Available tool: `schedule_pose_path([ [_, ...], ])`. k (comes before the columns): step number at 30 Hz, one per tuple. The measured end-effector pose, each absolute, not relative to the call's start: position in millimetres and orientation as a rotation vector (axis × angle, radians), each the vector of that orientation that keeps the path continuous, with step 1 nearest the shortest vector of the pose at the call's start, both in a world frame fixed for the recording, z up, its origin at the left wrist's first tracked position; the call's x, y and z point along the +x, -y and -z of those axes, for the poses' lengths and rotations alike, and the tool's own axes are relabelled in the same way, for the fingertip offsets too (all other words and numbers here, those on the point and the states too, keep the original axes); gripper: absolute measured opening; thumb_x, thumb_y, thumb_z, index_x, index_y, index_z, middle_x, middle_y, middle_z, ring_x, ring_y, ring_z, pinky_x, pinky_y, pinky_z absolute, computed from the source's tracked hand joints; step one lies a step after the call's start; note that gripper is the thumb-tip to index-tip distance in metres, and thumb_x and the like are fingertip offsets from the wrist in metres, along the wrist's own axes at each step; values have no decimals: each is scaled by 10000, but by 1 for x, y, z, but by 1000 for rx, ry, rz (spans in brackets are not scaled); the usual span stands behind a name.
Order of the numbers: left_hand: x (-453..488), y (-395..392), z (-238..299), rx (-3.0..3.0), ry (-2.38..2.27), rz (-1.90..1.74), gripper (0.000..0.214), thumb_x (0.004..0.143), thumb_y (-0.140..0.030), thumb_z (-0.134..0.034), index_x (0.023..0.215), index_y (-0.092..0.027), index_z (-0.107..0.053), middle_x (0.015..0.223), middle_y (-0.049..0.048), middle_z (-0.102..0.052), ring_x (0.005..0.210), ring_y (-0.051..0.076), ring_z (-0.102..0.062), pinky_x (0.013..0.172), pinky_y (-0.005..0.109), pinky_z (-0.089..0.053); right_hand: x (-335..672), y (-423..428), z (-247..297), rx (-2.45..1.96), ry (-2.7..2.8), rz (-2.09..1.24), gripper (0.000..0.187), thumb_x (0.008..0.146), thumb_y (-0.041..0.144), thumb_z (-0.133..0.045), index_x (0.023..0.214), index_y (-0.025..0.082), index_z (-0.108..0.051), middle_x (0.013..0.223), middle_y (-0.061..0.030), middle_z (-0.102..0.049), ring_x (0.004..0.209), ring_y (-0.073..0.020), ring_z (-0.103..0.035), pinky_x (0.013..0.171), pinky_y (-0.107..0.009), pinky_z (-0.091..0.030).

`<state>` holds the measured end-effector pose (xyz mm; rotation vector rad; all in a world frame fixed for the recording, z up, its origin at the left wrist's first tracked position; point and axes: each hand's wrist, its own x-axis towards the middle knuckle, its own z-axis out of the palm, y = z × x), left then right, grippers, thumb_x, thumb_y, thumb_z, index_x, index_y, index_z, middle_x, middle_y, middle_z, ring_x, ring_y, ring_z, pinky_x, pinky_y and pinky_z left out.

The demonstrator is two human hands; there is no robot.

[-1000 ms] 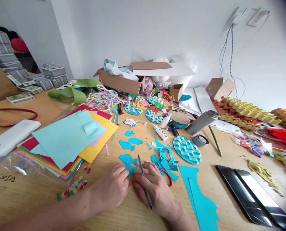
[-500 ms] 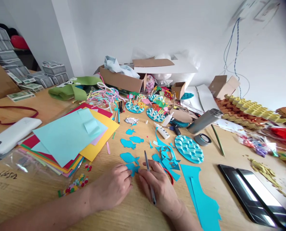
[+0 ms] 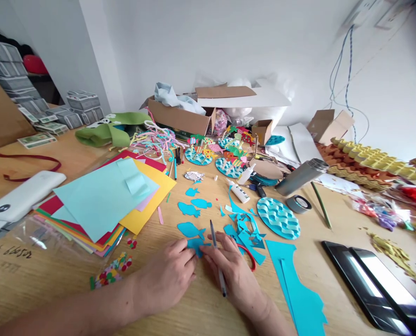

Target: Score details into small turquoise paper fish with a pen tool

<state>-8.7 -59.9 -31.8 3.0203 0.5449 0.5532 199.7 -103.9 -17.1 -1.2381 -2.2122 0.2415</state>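
My left hand [image 3: 167,275] rests on the wooden table [image 3: 36,280], its fingertips pinching the edge of a small blue paper fish cut-out [image 3: 196,244]. My right hand [image 3: 234,273] lies beside it, fingers curled round a grey pen [image 3: 217,259] that crosses the back of the hand, and its fingertips touch the same cut-out. Other blue paper fish [image 3: 191,229] lie just beyond the hands. Red-handled scissors [image 3: 250,256] sit partly hidden behind my right hand, among blue paper scraps [image 3: 244,228].
A stack of coloured paper sheets [image 3: 106,200] lies at the left, a blue wavy disc [image 3: 278,217], glue bottle [image 3: 238,191], tape roll [image 3: 298,204] and metal flask [image 3: 302,176] beyond. A cut blue sheet [image 3: 299,289] and a black tablet [image 3: 376,280] lie right. Cardboard boxes [image 3: 179,119] stand at the back.
The view has drifted slightly. Both hands stay together on the blue fish cut-out, shifting a little to the right; the pen stays in my right hand.
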Motion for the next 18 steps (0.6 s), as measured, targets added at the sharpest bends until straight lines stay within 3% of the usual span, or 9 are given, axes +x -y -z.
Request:
schedule_pose_path([
  [3,-8,62,34,3004,-617,-437,191,967,-274,-565,1056,-151,-680,1028,81,-705,993,257,-599,912,413,-455,206,112,20,-1237,2051,-334,363,1058,346,-376,1381,272,-522,1153,-110,-706,1140,-301,-606,930,-455,-520],
  [6,-8,66,34,2949,-692,-369,288,963,-354,-582,1136,-140,-667,1120,81,-691,1082,278,-567,949,426,-442,208,120,22,-1288,1735,-550,484,1047,495,-344,1477,285,-412,1206,-105,-667,1097,-282,-628,907,-409,-529],
  [8,-9,70,33,2886,-767,-357,379,948,-419,-598,1210,-148,-645,1224,76,-665,1153,296,-535,975,433,-432,204,119,22,-1319,1539,-718,428,1044,494,-367,1378,280,-526,1122,-91,-673,998,-252,-651,845,-367,-540],
  [11,-10,73,31,2843,-819,-325,460,961,-483,-553,1268,-148,-624,1319,82,-629,1188,312,-520,992,445,-424,195,109,15,-1339,1315,-928,322,1020,470,-471,1091,235,-680,767,-25,-649,702,-181,-622,645,-279,-507],
  [14,-10,74,29,2887,-793,-276,529,992,-511,-473,1309,-108,-603,1371,115,-599,1256,334,-490,1039,458,-389,185,95,9,-1314,1140,-1117,327,930,496,-624,822,193,-681,610,17,-573,545,-136,-538,538,-244,-450],
  [18,-8,73,25,2946,-762,-236,585,995,-532,-449,1324,-70,-594,1380,146,-589,1329,356,-443,1093,460,-337,175,84,13,-1324,973,-1115,328,838,502,-724,814,178,-677,588,23,-582,537,-135,-549,533,-236,-447],
])
